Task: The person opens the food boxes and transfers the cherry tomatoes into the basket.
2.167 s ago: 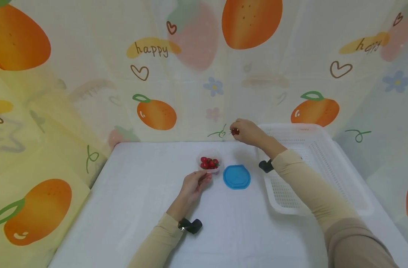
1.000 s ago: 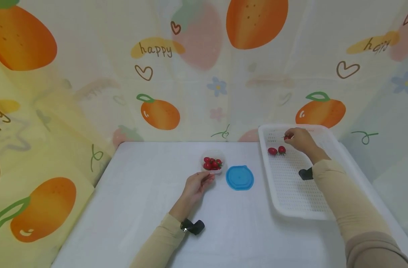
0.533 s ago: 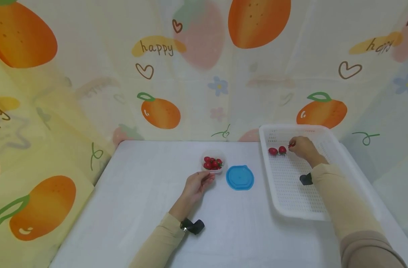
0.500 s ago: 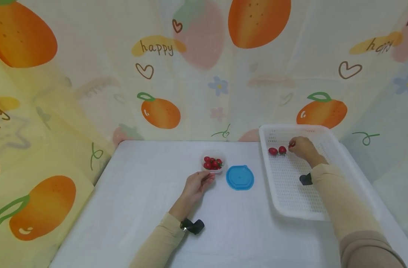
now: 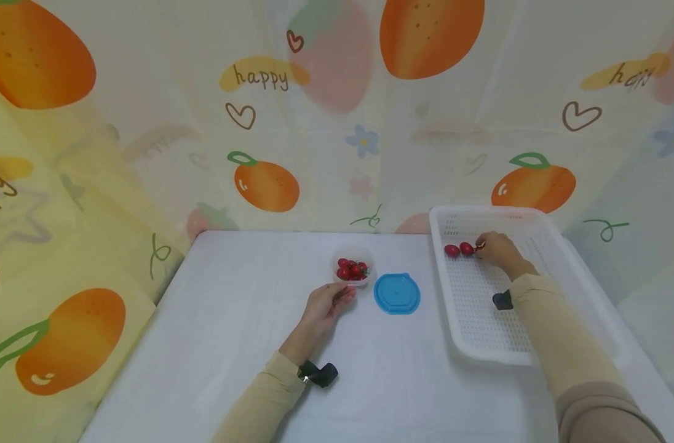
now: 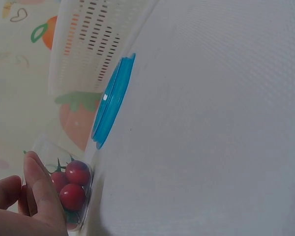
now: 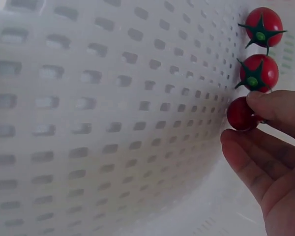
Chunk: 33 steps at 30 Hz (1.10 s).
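Note:
My right hand [image 5: 499,253] is inside the white perforated plastic basket [image 5: 472,329], pinching a cherry tomato [image 7: 240,114] between thumb and fingertips. Two more cherry tomatoes lie in a row beside it: one [image 7: 258,73] right against the held one, another [image 7: 264,28] beyond. Both show green star-shaped stems in the right wrist view. On the table, my left hand [image 5: 321,305] pinches the near edge of a small clear plastic container [image 6: 48,147]. Several red cherry tomatoes [image 6: 73,196] sit inside it, some with stems on; the fingers partly cover it in the left wrist view.
A blue plastic lid [image 5: 396,294] lies flat between the container and the basket. White cloth covers the table [image 5: 226,307]. Behind it hangs a fruit-printed curtain [image 5: 320,141]. The right forearm crosses over the basket's near right side.
From above the table's back, my right hand has carried a cherry tomato into the basket and lowered it beside the two there. The neighbouring tomato has turned slightly. The left hand stays put.

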Tool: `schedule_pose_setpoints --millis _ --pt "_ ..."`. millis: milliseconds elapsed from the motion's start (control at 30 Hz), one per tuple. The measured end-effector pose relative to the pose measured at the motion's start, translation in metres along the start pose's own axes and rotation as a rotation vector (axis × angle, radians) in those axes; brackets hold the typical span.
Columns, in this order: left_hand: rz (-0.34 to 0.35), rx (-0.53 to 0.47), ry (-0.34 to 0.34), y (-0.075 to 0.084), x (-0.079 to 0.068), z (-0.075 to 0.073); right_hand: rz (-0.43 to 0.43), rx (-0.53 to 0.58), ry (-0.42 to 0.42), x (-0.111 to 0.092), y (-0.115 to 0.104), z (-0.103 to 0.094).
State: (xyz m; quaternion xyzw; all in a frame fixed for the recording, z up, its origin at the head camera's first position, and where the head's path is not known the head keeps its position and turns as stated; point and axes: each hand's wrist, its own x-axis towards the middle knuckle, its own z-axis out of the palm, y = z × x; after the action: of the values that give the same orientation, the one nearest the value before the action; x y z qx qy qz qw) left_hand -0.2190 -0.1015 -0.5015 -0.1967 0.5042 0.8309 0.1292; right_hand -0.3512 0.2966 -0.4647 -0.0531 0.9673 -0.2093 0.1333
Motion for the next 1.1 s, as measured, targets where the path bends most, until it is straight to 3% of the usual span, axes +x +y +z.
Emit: schedule_pose_setpoints --millis 167,533,867,1100 --pt "0.003 0.002 0.007 0.001 -0.001 0.001 -0.009 -0.005 -0.007 -0.005 -0.007 -0.010" --pt "0.007 0.020 0.011 0.001 0.000 0.002 -0.069 -0.034 0.078 -0.010 -0.032 -0.036" --pt "-0.009 0.002 0.017 0.000 0.001 0.002 -0.158 -0.023 0.096 -0.013 -0.090 -0.045" --pt "-0.008 -0.016 0.015 -0.001 0.001 0.002 -0.216 -0.025 0.092 -0.017 -0.124 -0.040"
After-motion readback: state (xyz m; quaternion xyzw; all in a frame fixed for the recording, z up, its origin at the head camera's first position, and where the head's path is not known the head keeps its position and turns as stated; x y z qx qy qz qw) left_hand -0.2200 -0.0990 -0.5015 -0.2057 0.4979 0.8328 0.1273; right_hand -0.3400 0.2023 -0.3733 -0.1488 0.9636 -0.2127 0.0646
